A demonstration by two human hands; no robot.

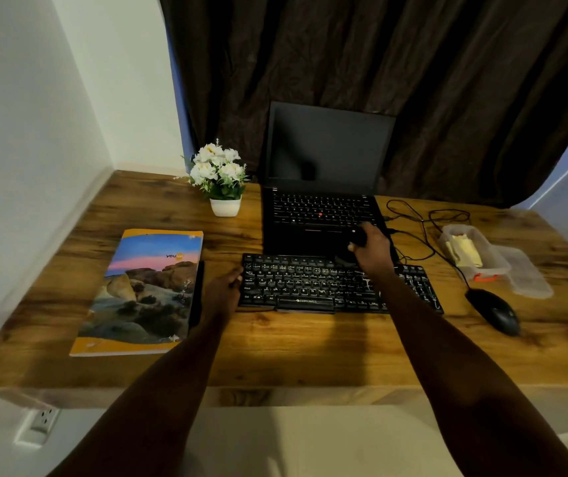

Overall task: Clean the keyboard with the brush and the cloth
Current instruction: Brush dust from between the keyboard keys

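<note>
- My left arm reaches forward from the lower edge of the view, bare to the wrist, forearm nearly straight.
- My left hand (222,292) sits low, knuckles up, fingers curled inward with the tips pointing right.
- My right arm stretches further ahead, angled slightly leftward, and is also bare.
- My right hand (370,247) is closed around a small dark object; I cannot tell what it is.
- My two hands are well apart, the right further forward than the left.
</note>
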